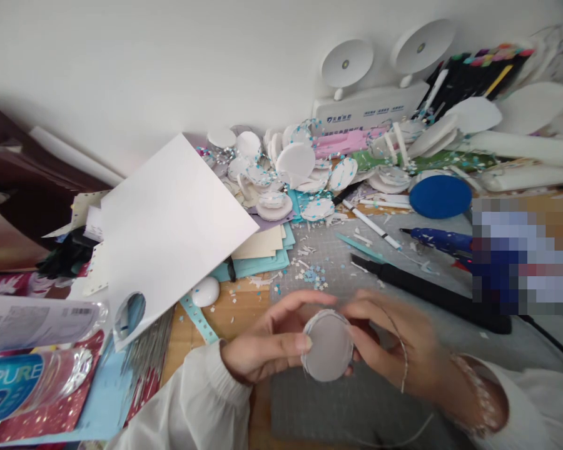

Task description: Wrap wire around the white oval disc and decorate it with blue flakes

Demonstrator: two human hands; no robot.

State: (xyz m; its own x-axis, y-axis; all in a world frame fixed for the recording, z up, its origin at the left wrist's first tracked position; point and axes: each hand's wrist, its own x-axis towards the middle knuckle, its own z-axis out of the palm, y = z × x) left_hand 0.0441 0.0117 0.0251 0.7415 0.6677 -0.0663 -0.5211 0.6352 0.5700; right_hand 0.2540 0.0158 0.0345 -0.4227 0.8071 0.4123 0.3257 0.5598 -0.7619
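Observation:
A small white round disc (329,347) with thin silver wire around its rim is held low in the middle of the view, above a grey cutting mat (338,400). My left hand (267,340) pinches its left edge with thumb and fingers. My right hand (394,350) grips its right side, and a thin wire (403,356) loops over the back of that hand. Both wrists wear white sleeves.
A large white sheet (169,225) with a round hole lies to the left. Several white discs (286,169) are piled at the back. A blue glue gun (441,240), a black tool (426,290), a white pen (370,225), a blue lid (440,196), a plastic bottle (23,381) surround the mat.

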